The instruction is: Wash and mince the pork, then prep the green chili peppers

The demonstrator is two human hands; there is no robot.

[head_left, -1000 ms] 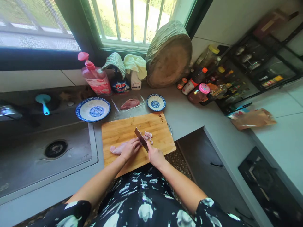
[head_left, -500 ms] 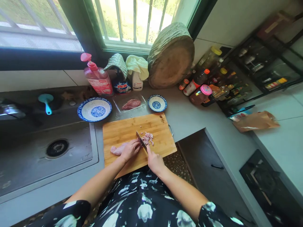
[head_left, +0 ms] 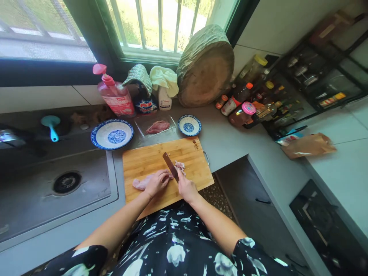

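On the wooden cutting board [head_left: 149,155], a pale pink piece of raw meat [head_left: 140,184] lies under my left hand [head_left: 156,182], whose curled fingers press it down near its right end. My right hand [head_left: 187,188] grips a knife [head_left: 170,165]; its broad blade is tilted and points up and to the left, just right of my left fingertips. Small chopped bits of meat [head_left: 180,167] are gathered at the blade's right side, partly hidden by it.
Behind the board stand a large blue-rimmed plate [head_left: 99,134], a clear tray with a darker piece of meat [head_left: 158,127], and a small blue-rimmed dish [head_left: 189,118]. The sink [head_left: 89,191] is at left. Bottles and jars [head_left: 243,114] crowd the right corner beside a round wooden block [head_left: 208,73].
The knife blade has tipped over so its flat side shows more, and it now covers some chopped bits. My left hand still presses the meat. The whole view has shifted slightly.
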